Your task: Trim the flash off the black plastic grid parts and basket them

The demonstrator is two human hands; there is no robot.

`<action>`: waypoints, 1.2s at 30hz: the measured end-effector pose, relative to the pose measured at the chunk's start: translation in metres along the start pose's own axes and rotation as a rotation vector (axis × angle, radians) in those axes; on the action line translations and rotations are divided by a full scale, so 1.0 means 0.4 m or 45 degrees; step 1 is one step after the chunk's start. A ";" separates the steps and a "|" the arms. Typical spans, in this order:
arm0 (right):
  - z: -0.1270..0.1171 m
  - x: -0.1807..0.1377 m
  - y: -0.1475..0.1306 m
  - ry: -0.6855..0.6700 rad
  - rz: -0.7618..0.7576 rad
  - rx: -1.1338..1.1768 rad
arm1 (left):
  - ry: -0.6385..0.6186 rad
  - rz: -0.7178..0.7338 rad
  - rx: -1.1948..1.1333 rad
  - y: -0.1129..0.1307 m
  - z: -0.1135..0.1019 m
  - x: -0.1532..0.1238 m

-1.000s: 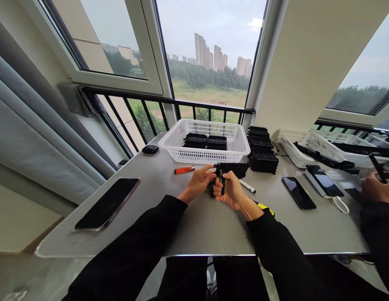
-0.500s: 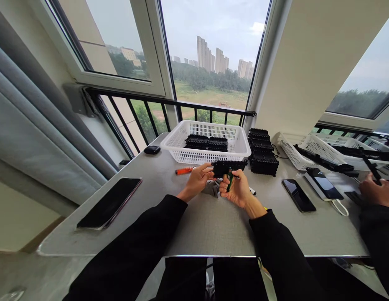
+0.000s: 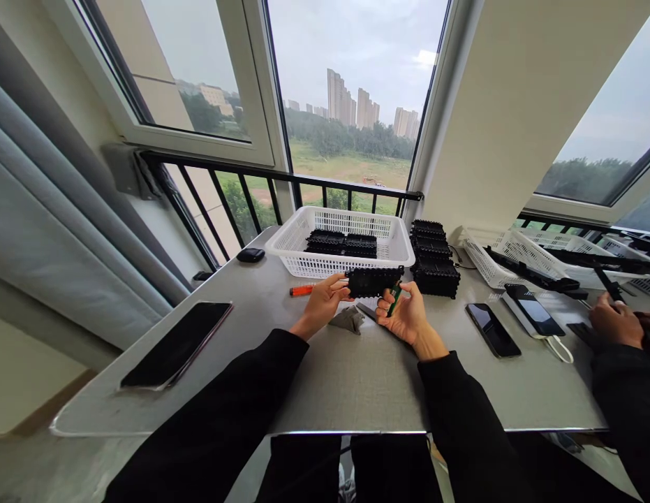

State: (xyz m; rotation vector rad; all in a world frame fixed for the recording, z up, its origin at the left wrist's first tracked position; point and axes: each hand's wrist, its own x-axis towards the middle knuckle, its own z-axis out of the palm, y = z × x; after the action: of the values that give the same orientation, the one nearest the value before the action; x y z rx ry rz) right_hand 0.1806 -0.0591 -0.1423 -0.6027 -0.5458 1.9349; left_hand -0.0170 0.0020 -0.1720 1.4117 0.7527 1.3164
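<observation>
My left hand (image 3: pixel 325 299) is closed on the left end of a black plastic part (image 3: pixel 373 282) with knobbly edges, held above the table in front of the white basket. In my right hand (image 3: pixel 403 314) is a small green-handled tool (image 3: pixel 394 299), gripped upright in curled fingers. Its upper end is at the lower right corner of the black part; whether it touches cannot be made out. Below the part, a crumpled grey cloth (image 3: pixel 348 320) lies on the table (image 3: pixel 350 391).
A white basket (image 3: pixel 287 262) holds several black parts (image 3: pixel 341 243). More are stacked (image 3: pixel 436 272) to its right. An orange tool (image 3: pixel 301 290), black case (image 3: pixel 250 255), tablet (image 3: pixel 178 344), phone (image 3: pixel 493 330) and power bank (image 3: pixel 534 311) lie around. A co-worker's hand (image 3: pixel 615 321) works far right.
My right hand and the green-handled tool have moved right along the black part, from near its middle to its right end. More of the grey cloth shows. The view has shifted slightly.
</observation>
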 end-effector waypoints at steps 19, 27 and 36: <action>0.025 -0.019 -0.022 0.147 -0.085 0.065 | -0.041 0.036 0.020 0.023 0.003 -0.003; 0.040 -0.019 -0.013 0.128 -0.071 0.012 | -0.063 0.065 0.041 0.002 0.002 -0.005; 0.059 0.001 0.042 0.033 0.040 -0.175 | -0.121 0.093 0.158 -0.007 0.017 -0.015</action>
State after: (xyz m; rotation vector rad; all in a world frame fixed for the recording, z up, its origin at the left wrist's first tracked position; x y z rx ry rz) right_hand 0.1542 -0.0683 -0.1341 -0.7260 -0.6605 1.9271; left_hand -0.0112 -0.0046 -0.1759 1.6029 0.7358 1.2663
